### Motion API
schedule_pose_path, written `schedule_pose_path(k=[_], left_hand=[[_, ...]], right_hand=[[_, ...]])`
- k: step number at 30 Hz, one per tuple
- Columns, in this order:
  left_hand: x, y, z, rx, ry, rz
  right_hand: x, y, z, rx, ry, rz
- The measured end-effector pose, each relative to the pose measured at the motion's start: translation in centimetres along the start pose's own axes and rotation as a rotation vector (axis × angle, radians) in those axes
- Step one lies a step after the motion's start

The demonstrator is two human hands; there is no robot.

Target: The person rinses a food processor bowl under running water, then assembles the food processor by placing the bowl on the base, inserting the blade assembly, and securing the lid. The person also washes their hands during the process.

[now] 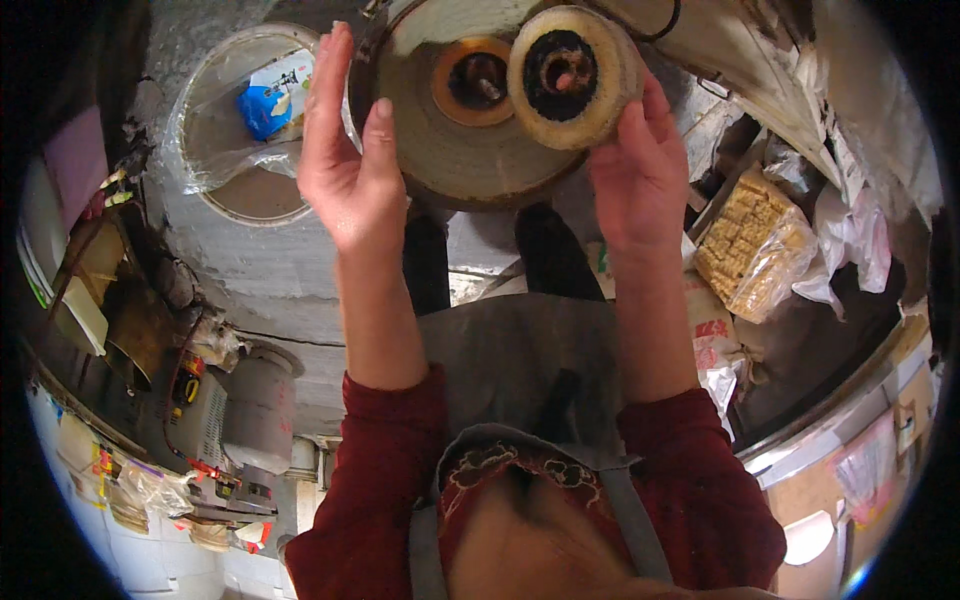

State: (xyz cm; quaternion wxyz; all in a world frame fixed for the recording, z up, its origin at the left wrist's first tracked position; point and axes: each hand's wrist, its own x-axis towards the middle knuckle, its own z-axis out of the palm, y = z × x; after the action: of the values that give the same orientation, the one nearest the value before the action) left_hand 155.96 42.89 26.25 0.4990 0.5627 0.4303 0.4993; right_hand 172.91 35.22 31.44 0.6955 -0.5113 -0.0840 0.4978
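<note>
My right hand (640, 165) grips a thick, pale tan felt-like wheel (620, 75) by its right edge. A dark ring surrounds the hole in the wheel's middle, and something pinkish shows in that hole. To the left, my left hand (350, 165) is held up flat with its fingers stretched out and the thumb apart, holding nothing. Behind both hands stands a wide round basin (430, 160). Its centre carries a brownish disc (450, 95) with a dark middle and a metal spindle. The wheel is above the basin's right part and covers some of it.
A round tub (260, 200) lined with clear plastic, with a blue bundle (265, 110) inside, stands left of the basin. Yellowish textured blocks (750, 240) in plastic lie at the right. A white canister (260, 410) and clutter line the left side. A grey apron (510, 350) covers my lap.
</note>
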Motion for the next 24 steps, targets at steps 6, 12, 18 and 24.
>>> schedule_pose_path(k=[6,12,18,24], left_hand=[[-1.5,-0.7,-0.7,0.013,0.036,-0.102],[-2.9,-1.5,-0.1,-0.051,0.043,-0.172],[-3.0,-1.7,-0.1,-0.043,0.048,-0.153],[-3.1,-1.8,0.0,-0.074,0.058,-0.168]], right_hand=[[-1.1,0.5,0.5,-0.207,0.192,0.164],[-1.3,2.2,1.3,-0.311,0.17,0.193],[-1.6,2.6,2.6,-0.374,0.107,0.195],[-1.9,2.1,3.2,-0.301,0.119,0.247]])
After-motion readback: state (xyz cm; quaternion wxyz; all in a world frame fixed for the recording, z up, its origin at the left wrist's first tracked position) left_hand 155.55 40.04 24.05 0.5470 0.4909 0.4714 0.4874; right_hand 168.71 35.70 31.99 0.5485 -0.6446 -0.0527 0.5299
